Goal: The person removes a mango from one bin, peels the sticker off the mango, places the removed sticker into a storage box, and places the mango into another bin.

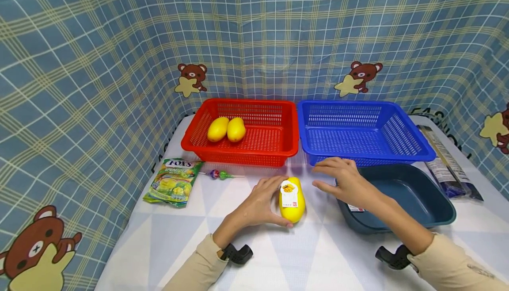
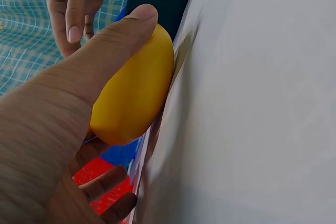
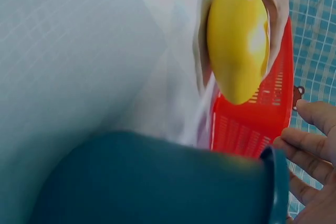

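So the smooth yellow mango-shaped fruit with a white label [image 1: 292, 199] is lying on the white tabletop with pale triangle shapes [image 1: 278, 255], just in front of the gap between the two mesh baskets. It's gripped by the left hand [image 1: 260, 204]: the thumb [image 2: 113, 40] is pressed along one side of it, and the other fingers are curled round the far side, as seen from the right wrist view. The fruit is touching the table, not lifted.

The right hand [image 1: 346, 180] is held just beside the fruit, on the other side, with nothing in it. Its fingers are relaxed and spread a bit, pointed toward the fruit but apart from it, and it hovers over the near-left rim of the dark teal plastic tub [image 1: 437, 224].

Containers: two more yellow fruits [image 1: 226, 129] are sitting side by side and touching in the back-left corner of the red plastic mesh basket [image 1: 278, 149]. Right next to it stands the blue plastic mesh basket [image 1: 413, 154], with the teal tub tucked in front of it.

Off to the left, a green Fox's candy bag [image 1: 172, 181] is laid flat, with a wrapped lollipop [image 1: 220, 175] near it. A dark foil snack packet [image 1: 447, 167] is lying along the right edge. Blue plaid cloth with cartoon bears [image 1: 99, 61] is hung all around.
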`<control>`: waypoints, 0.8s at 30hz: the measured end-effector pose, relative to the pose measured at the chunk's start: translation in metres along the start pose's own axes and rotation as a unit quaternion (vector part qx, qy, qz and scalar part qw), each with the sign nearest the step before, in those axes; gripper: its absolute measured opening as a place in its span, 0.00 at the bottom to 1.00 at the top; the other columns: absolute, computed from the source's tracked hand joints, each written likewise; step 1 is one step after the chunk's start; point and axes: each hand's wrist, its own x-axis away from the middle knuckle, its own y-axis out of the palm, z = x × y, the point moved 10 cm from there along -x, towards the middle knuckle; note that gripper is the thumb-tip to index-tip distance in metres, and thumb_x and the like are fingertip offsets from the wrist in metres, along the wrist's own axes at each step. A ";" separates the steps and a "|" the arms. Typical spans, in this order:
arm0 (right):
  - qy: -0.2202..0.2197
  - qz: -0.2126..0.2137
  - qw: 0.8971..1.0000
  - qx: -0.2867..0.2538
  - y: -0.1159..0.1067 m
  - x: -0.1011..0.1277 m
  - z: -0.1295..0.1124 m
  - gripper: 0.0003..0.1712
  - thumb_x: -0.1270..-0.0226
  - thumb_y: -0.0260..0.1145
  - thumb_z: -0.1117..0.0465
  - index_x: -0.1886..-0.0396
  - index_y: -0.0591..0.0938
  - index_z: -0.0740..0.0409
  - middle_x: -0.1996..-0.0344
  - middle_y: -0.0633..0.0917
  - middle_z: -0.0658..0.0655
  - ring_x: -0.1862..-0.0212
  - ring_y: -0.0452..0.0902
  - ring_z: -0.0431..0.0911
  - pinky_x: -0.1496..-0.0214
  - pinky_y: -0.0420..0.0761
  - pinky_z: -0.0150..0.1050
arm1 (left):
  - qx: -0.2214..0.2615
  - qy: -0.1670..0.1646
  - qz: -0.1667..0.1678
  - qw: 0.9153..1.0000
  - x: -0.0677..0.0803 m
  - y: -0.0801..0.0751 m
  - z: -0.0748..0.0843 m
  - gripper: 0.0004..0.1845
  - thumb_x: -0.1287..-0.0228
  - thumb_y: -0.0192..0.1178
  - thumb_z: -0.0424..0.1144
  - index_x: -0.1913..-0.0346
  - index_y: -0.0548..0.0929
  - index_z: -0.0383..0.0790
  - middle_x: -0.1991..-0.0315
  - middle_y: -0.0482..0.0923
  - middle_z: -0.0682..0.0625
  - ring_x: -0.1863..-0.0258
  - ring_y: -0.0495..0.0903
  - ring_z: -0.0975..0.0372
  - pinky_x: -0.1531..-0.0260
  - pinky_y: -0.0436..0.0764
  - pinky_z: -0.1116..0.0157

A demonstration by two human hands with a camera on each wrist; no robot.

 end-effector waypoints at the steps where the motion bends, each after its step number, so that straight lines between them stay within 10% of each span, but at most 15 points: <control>1: 0.001 -0.001 1.000 -0.003 0.001 -0.001 -0.001 0.21 0.38 0.75 0.54 0.47 0.87 0.54 0.48 0.84 0.55 0.41 0.74 0.55 0.43 0.61 0.60 | -0.002 0.001 0.001 1.000 0.000 0.000 0.000 0.66 0.64 0.78 0.68 0.22 0.58 0.48 0.24 0.59 0.54 0.32 0.61 0.54 0.35 0.65 0.48; 24: -0.015 -0.039 0.999 -0.032 0.041 -0.029 -0.021 0.19 0.34 0.72 0.53 0.46 0.87 0.55 0.46 0.84 0.54 0.38 0.72 0.53 0.41 0.61 0.59 | 0.002 -0.003 -0.007 1.000 0.000 0.002 -0.001 0.65 0.62 0.77 0.67 0.21 0.56 0.49 0.24 0.58 0.55 0.30 0.60 0.54 0.33 0.63 0.48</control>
